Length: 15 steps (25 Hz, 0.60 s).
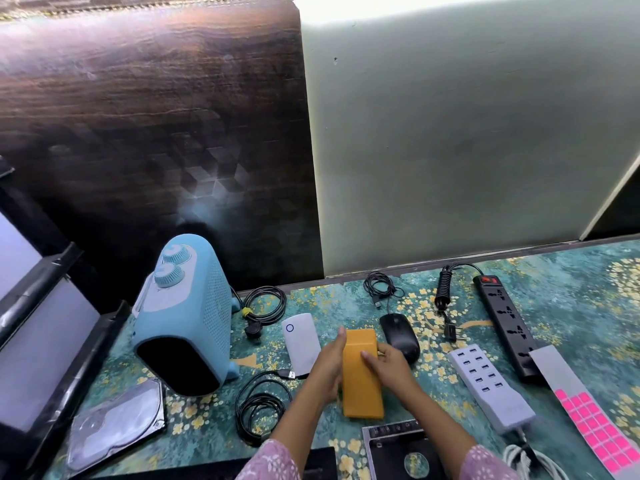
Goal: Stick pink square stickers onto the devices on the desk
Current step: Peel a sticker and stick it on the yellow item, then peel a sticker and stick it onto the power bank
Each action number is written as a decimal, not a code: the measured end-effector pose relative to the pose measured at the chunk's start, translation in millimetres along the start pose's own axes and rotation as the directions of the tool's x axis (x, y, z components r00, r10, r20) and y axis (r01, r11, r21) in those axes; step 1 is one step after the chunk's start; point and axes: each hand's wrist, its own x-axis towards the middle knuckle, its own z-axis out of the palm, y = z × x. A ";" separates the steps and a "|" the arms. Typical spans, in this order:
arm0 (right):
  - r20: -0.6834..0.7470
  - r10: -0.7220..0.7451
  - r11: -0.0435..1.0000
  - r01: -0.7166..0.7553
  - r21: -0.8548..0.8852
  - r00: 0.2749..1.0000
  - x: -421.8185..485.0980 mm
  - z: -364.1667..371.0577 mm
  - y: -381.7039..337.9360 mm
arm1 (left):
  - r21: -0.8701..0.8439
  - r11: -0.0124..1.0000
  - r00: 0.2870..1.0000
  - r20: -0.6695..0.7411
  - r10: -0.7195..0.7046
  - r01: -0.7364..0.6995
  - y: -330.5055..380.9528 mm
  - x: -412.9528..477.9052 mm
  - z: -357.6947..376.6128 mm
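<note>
Left hand [329, 362]: grasps the left edge of the orange device [362, 375].
Right hand [388, 365]: grasps its right edge.
Orange device: on the worktop [571, 306], centre.
Sticker sheet [588, 417]: far right.

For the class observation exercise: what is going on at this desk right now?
A person holds an orange rectangular device with both hands, the left hand along its left side and the right hand over its right edge. No sticker shows on its visible face. The sheet of pink square stickers lies at the right, partly used. A blue fan heater, white power bank, black mouse and power strip lie around it.
</note>
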 end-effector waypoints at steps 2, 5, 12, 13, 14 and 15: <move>-0.010 -0.007 1.000 0.006 -0.026 1.000 10.1 -4.3 1.8 | 0.020 1.000 1.000 -0.019 -0.013 0.014 -2.3 2.6 0.4; -0.008 -0.003 0.994 0.002 -0.106 1.000 22.7 -0.2 1.9 | 0.072 0.997 1.000 -0.027 0.010 -0.008 -10.2 11.4 1.4; -0.104 -0.165 0.887 0.102 -0.450 0.981 29.5 12.0 2.3 | 0.545 0.835 0.996 -0.010 0.093 -0.072 -27.3 21.6 -2.9; -0.118 -0.178 0.879 0.104 -0.466 0.977 30.0 13.3 3.5 | 0.619 0.781 0.994 -0.005 0.106 -0.080 -27.5 22.9 -4.3; -0.119 -0.182 0.873 0.105 -0.476 0.976 28.8 14.7 3.7 | 0.654 0.752 0.994 0.004 0.110 -0.086 -26.6 21.8 -3.7; -0.114 -0.192 0.874 0.117 -0.471 0.975 26.3 15.5 3.8 | 0.649 0.754 0.993 0.014 0.120 -0.100 -26.8 20.5 -2.1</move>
